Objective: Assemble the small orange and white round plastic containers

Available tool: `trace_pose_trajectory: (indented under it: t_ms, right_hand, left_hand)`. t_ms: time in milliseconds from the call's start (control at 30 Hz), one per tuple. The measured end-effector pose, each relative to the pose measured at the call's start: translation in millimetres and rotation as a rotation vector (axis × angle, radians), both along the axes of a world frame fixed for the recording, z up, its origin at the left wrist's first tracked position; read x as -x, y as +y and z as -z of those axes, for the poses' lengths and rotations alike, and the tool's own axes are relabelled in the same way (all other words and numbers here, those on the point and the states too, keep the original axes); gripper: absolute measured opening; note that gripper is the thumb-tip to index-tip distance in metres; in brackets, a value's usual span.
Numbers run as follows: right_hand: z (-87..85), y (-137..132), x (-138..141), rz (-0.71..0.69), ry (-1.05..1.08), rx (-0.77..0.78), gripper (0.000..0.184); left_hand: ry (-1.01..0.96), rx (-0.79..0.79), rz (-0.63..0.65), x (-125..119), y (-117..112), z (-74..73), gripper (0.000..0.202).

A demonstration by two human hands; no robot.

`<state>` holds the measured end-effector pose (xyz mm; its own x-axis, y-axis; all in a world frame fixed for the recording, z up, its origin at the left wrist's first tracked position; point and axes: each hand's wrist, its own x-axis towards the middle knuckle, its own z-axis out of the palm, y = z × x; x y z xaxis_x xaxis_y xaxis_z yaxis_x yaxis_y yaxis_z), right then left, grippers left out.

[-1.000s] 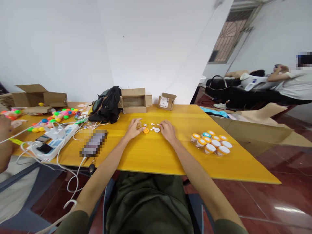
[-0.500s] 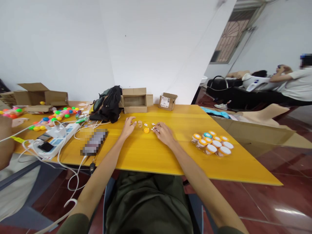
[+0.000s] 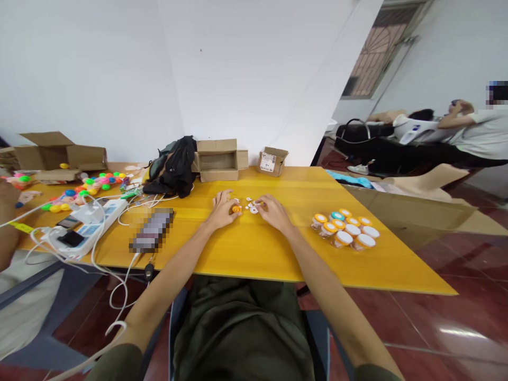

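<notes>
My left hand [image 3: 220,211] is curved around a small orange lid [image 3: 237,209] on the table, thumb and forefinger at its edge. A white piece [image 3: 237,201] shows just beyond those fingers. My right hand [image 3: 273,212] has its thumb and forefinger pinched together on a small white piece [image 3: 257,202], too small to make out fully. Beside these fingertips lies a white ring-like piece [image 3: 253,210], and a further white piece [image 3: 248,199] sits a little farther back. Several tiny white bits are scattered between my hands.
Several clear jars with orange, white and teal lids [image 3: 352,229] stand to the right. A phone [image 3: 153,230], a power strip [image 3: 93,233] and cables lie left. Behind are a dark bag [image 3: 174,168], an open carton [image 3: 218,161] and a small carton [image 3: 273,161]. Colourful toys lie far left.
My left hand has moved right to the orange lid and now covers the small clear cup. My right hand has shifted slightly; more white pieces show beside it.
</notes>
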<state>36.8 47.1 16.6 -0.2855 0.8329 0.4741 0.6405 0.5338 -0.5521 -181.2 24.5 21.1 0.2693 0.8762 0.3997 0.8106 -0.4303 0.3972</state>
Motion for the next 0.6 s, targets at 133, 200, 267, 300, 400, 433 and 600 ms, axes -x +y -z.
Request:
trace_pose_trajectory:
  t_ms: [133,200,267,300,400,433,600]
  right_hand:
    - [-1.1,-0.1,7.6,-0.115,0.149,0.120,0.009]
    - [-2.3,-1.4,14.3,-0.177,0.264,0.217,0.011]
    - [-4.3,-3.1,20.0,-0.221,0.375,0.339,0.013]
    - [-5.5,-4.1,21.9,-0.238,0.414,0.406,0.014]
    - [-9.2,-7.5,24.1,-0.278,0.477,0.580,0.018]
    - [-9.9,-8.4,23.9,-0.281,0.493,0.618,0.019]
    - [-7.5,-7.8,23.9,-0.237,0.531,0.652,0.019]
  left_hand:
    - [0.003,0.001,0.035,-1.4,-2.5,-3.4,0.022]
    - [-0.004,-0.009,0.057,-3.9,-3.9,-4.2,0.024]
    - [-0.016,-0.017,0.066,-6.5,-4.6,-4.0,0.025]
    - [-0.023,-0.019,0.067,-7.6,-4.6,-3.7,0.026]
    - [-0.036,-0.021,0.066,-9.3,-3.7,-2.3,0.028]
    - [-0.038,-0.019,0.065,-9.6,-3.3,-1.8,0.029]
    - [-0.051,0.016,0.052,-10.1,-0.9,1.2,0.036]
